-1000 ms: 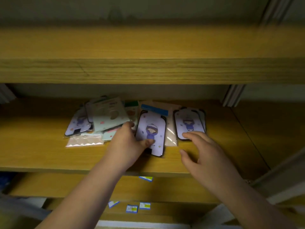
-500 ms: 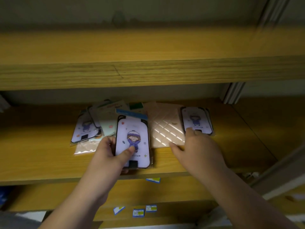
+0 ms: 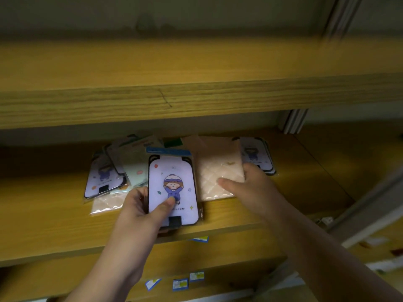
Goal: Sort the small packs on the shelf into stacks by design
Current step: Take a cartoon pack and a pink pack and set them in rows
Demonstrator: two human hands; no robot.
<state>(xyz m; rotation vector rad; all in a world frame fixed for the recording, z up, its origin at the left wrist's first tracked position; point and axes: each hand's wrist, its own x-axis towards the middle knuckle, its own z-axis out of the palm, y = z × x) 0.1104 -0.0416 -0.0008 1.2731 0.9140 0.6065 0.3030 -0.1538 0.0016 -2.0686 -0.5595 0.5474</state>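
My left hand [image 3: 141, 212] grips a lilac pack with a cartoon child in a purple hat [image 3: 173, 188], lifted near the shelf's front edge, thumb on its face. My right hand [image 3: 250, 186] rests with fingers spread on a beige quilted pack [image 3: 218, 171] lying flat on the shelf. Behind that hand lies another lilac cartoon pack [image 3: 256, 153]. At the left sits a loose heap: a third lilac pack [image 3: 102, 179], pale green packs [image 3: 133, 162] and a second beige quilted pack [image 3: 106, 203] underneath.
The wooden shelf [image 3: 54, 225] has a low board above it [image 3: 152, 99], leaving a narrow gap. A metal upright [image 3: 293, 120] stands at the back right. Small blue-and-white labels [image 3: 181, 283] stick to the lower shelf's front.
My left hand has lifted the lilac cartoon pack off the beige pack and drawn it toward the front edge. My right hand has moved left from the right lilac pack onto the uncovered beige pack.
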